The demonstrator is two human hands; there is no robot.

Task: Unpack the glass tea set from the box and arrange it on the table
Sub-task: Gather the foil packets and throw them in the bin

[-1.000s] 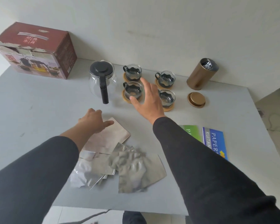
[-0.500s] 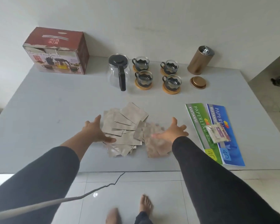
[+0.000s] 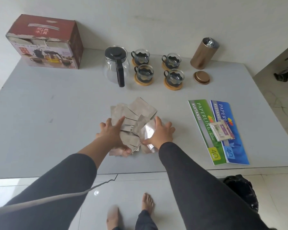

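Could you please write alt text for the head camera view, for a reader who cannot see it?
A person's left hand and right hand press in on a pile of silver foil packets on a grey table. Behind stand a glass teapot, four glass cups on wooden coasters and a red box.

Soft, even daylight; faint shadows; glare on the foil packets (image 3: 148,132); wide-angle bowing at edges.
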